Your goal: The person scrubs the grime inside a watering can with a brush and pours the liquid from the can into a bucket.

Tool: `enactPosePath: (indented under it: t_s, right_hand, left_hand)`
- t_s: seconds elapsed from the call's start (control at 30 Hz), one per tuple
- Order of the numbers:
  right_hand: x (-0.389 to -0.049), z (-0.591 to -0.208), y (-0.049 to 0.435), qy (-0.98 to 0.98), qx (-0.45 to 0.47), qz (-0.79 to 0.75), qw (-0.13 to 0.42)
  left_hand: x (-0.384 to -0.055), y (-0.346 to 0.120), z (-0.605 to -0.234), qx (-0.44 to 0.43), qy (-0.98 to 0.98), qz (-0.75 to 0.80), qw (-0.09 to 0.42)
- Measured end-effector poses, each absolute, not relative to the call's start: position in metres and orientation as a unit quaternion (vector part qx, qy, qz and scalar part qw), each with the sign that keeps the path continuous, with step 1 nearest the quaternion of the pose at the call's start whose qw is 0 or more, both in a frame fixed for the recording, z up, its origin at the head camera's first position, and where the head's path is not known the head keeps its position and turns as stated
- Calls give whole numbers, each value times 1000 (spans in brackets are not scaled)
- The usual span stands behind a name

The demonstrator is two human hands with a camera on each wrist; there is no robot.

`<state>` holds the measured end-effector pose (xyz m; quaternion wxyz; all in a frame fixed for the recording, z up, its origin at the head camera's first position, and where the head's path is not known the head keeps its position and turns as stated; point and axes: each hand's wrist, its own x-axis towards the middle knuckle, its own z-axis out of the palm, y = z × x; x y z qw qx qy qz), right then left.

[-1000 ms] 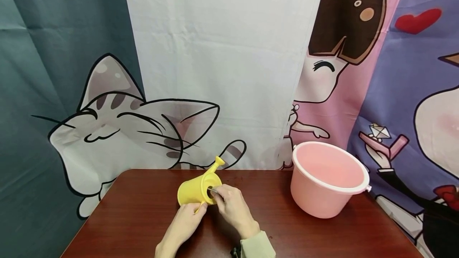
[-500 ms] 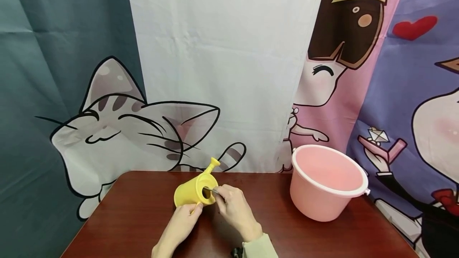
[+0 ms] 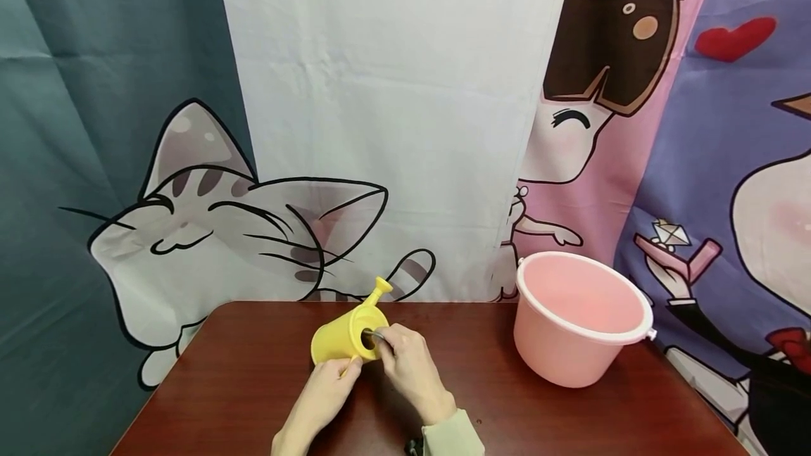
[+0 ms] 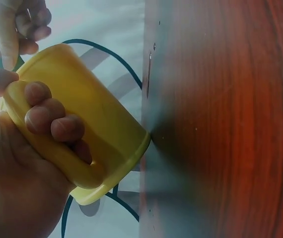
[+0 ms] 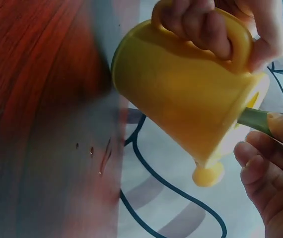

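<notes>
On the person's side of the yellow watering can (image 3: 332, 343), the left hand (image 3: 326, 385) had its fingers wrapped round the can's handle (image 4: 57, 154), the same grasp as a second earlier. The can sat tilted, its mouth turned toward the right hand (image 3: 412, 371); it had barely shifted, and whether its base touched the worktop (image 3: 241, 385) could not be told. Into the can's mouth ran a slim greenish tool (image 5: 254, 119), its far end hidden; perhaps slightly less of it showed than half a second before, too little to be sure. Just right of the can, the right hand pinched that tool, as it had a second earlier. Well apart to the can's right, the pink bucket (image 3: 560, 354) stood upright, unmoved. With so little changed, the work at the can's mouth was probably still under way, the left hand's grasp steadying the can.
</notes>
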<state>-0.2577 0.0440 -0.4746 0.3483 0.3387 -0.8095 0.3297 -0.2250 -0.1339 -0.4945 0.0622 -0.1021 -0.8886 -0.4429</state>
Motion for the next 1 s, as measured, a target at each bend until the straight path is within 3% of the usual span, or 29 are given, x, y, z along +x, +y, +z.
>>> enactPosePath:
  t_s: [1.0]
  right_hand:
    - [-255,-461,53,-803,352,332,347]
  left_hand:
    - [-225,-132,-491,-98,-892,-438,56]
